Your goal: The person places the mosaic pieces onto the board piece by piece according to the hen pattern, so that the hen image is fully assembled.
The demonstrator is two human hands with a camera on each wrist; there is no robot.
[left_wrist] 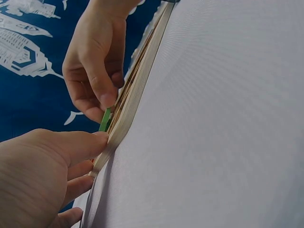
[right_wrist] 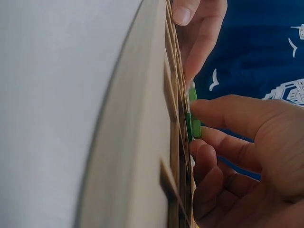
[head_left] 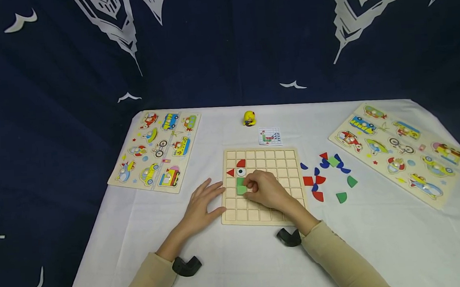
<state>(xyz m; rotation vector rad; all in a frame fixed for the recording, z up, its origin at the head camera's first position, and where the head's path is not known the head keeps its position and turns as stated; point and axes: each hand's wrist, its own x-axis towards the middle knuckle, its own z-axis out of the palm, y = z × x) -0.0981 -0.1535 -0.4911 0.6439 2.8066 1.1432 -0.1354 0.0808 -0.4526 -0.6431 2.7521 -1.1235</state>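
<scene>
A wooden grid board [head_left: 271, 163] lies in the middle of the table. My right hand [head_left: 267, 190] is over its left half, thumb and finger pinching a green square piece [right_wrist: 196, 127] at the grid, as the right wrist view shows. In the head view, green [head_left: 241, 189] fills two stacked cells by those fingertips. Above them sit a round eye piece [head_left: 241, 172], a red triangle [head_left: 230, 173] and a red quarter-round piece [head_left: 241, 163]. My left hand [head_left: 202, 205] rests at the board's left edge, fingers extended, fingertips touching the rim.
Loose red, blue and green pieces [head_left: 318, 196] lie right of the board. Behind it are a small pattern card [head_left: 270, 136] and a yellow duck figure [head_left: 249, 118]. Picture puzzle boards flank it, one at left [head_left: 136, 181] and one at right [head_left: 375, 162].
</scene>
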